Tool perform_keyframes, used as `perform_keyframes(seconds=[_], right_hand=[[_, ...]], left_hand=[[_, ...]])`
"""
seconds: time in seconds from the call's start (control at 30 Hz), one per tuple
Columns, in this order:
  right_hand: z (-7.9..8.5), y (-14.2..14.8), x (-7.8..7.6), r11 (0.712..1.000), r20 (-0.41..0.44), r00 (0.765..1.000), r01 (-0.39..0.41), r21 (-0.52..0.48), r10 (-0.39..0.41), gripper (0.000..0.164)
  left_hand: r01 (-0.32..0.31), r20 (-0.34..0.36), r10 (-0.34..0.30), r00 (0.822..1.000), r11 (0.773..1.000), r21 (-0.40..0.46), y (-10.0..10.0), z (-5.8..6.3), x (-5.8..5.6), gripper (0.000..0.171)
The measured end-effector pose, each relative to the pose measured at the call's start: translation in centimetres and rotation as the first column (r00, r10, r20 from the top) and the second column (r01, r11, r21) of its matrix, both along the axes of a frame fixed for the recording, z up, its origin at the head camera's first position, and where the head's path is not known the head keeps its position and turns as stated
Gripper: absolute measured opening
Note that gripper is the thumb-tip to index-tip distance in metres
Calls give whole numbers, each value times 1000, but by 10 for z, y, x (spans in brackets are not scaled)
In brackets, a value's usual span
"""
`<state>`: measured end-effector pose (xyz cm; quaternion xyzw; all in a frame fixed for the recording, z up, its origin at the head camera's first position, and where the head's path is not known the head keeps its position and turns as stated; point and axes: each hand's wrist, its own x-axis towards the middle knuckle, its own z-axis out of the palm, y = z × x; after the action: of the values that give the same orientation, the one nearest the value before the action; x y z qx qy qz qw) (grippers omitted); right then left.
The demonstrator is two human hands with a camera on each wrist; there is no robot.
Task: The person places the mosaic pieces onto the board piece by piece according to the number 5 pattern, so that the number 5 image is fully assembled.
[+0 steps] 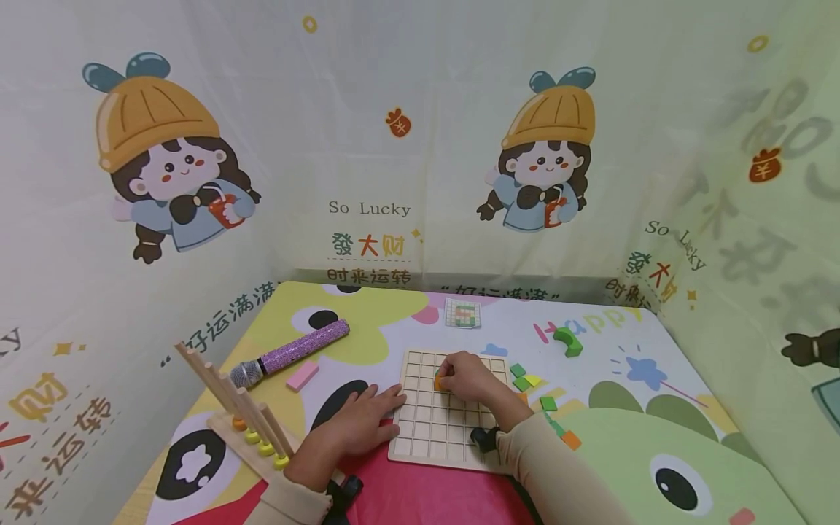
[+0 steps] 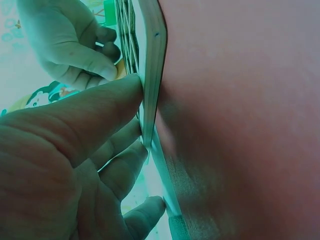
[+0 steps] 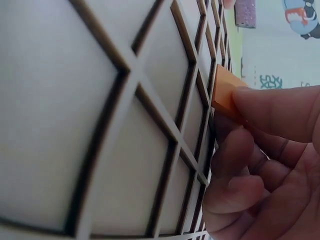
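"Right hand (image 1: 469, 377): grip status?"

"Clamped. Thumb and fingers pinch an orange tile (image 3: 225, 90) at the far half of the gridded board (image 1: 420, 437); seating cannot be confirmed."

"Left hand (image 1: 364, 423)?"

"Fingers extended, apart; thumb touches the board's left edge. Loose green tiles (image 1: 547, 403) lie on the surface (image 1: 505, 321), right of the board."

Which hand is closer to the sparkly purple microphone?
Left. The left hand, touching the grid board, is to the right of the microphone; the right hand, pinching an orange tile over the board, is farther right.
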<state>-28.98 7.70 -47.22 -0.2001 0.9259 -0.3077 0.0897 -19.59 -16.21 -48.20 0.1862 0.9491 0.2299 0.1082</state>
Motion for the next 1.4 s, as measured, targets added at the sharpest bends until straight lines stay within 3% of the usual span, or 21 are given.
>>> perform_keyframes(seconds=[0.4, 0.53, 0.67, 0.83, 1.0, 1.4], right_hand=[[1, -6, 5, 987, -101, 994, 55, 152, -40, 6], [1, -6, 8, 987, -95, 994, 59, 146, -45, 7], [7, 1, 16, 997, -84, 996, -10, 83, 17, 7], [16, 27, 31, 994, -27, 995, -102, -30, 101, 16], [18, 58, 44, 993, 20, 995, -97, -66, 98, 18], [12, 136, 64, 996, -36, 996, 80, 29, -79, 14]], left_hand=[[13, -14, -13, 1000, 1000, -5, 2, 2, 0, 57], [17, -8, -17, 1000, 1000, 2, 2, 1, 0, 57], [15, 2, -15, 1000, 1000, 4, 1, -1, 1, 57], [-6, 13, 6, 1000, 1000, 0, 0, -1, 2, 57], [-8, 17, 8, 1000, 1000, 17, 0, -1, 4, 57], [-12, 27, 12, 1000, 1000, -3, 1, 2, 1, 58]])
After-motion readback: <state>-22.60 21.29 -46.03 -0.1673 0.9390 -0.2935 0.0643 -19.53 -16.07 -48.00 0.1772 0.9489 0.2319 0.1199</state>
